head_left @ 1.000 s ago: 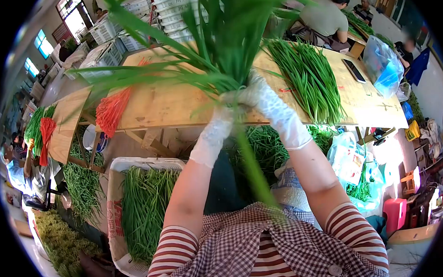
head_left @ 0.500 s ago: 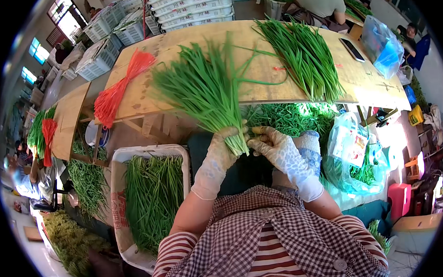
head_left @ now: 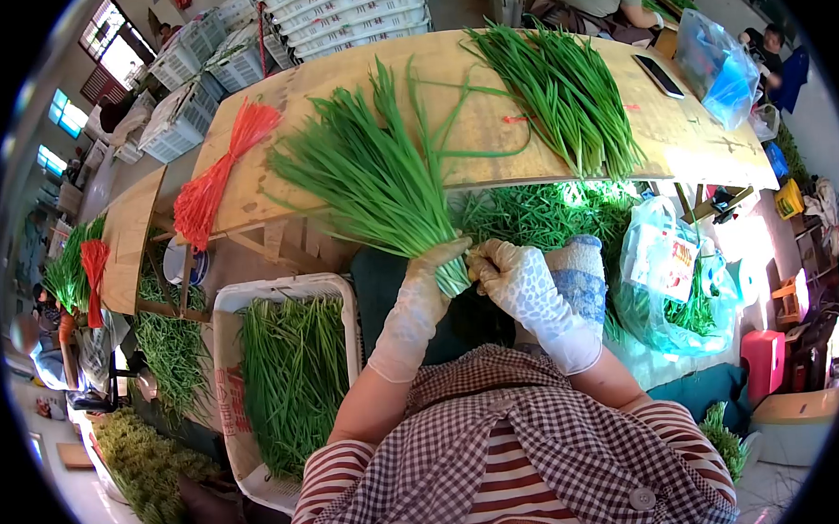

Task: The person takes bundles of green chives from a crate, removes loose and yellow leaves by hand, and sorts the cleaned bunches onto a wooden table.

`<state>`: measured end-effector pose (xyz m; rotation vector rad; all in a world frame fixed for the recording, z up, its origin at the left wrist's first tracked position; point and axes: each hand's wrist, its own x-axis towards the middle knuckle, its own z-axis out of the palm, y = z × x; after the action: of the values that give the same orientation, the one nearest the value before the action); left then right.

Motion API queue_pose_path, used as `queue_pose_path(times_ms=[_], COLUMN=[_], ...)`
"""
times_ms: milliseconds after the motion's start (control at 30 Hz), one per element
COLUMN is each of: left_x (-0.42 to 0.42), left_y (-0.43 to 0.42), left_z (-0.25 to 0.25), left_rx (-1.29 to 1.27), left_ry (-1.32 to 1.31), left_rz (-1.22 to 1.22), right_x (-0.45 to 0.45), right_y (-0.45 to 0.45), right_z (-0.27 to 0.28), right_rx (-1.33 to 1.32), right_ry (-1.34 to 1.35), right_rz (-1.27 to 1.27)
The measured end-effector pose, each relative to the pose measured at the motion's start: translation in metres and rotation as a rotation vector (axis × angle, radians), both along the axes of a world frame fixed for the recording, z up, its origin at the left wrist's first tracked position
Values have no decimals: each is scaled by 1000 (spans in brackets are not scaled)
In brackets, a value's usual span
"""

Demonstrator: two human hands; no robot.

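My left hand [head_left: 427, 278], in a pale glove, is wrapped round the stem end of a bunch of long green leaves [head_left: 375, 176]. The leaves fan up and left over the front edge of the wooden table [head_left: 329, 66]. My gloved right hand [head_left: 505, 276] is just right of the stem ends, its fingers pinched together; what they hold, if anything, is too small to name. Another pile of green leaves [head_left: 566, 104] lies on the table's right part. A bundle of red ties [head_left: 222, 176] lies at the table's left.
A white crate [head_left: 353, 334] of greens stands at lower left. Loose greens [head_left: 547, 216] lie beneath the table. A teal plastic bag [head_left: 643, 305] hangs at right. On the table are a phone [head_left: 659, 75] and a blue bag [head_left: 723, 76]. Co-workers sit beyond and far left.
From upright in both hands, the bunch has come down and tilted left, with its stems in my left hand. My right hand has let go of it and its fingers have closed.
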<state>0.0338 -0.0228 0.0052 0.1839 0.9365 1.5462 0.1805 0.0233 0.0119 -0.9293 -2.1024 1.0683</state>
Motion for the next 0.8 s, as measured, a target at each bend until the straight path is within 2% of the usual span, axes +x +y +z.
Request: queue_pose_path(times_ms=[167,267,367,400,433,500,567,600,700,800], left_x=[1,3,-6,-9,-7,-3,0,3,10,8], left_y=[2,6,10,10,11,13,13,14,16,13], left_z=[-7,-9,-11,-9,-7,-5,-10,-8,-3,-5], left_rx=[-2,-24,-47,-48,-58,-77,-28,-23,-36,-37], left_ry=[55,72,54,45,47,57,37,31,70,86], left_rz=[38,46,65,67,90,132,123,123,165,179], right_x=[0,9,31,38,45,41,23,16,1,-6], right_y=[0,-5,1,11,16,20,9,5,3,3], right_z=[-11,5,-10,-38,-32,-22,-3,8,0,3], right_rx=[-79,-204,-318,-256,-242,-140,-188,-7,206,261], right_ry=[104,98,90,145,51,137,230,112,2,-89], right_rz=[-64,-86,-163,-264,-319,-259,-130,-119,-170,-168])
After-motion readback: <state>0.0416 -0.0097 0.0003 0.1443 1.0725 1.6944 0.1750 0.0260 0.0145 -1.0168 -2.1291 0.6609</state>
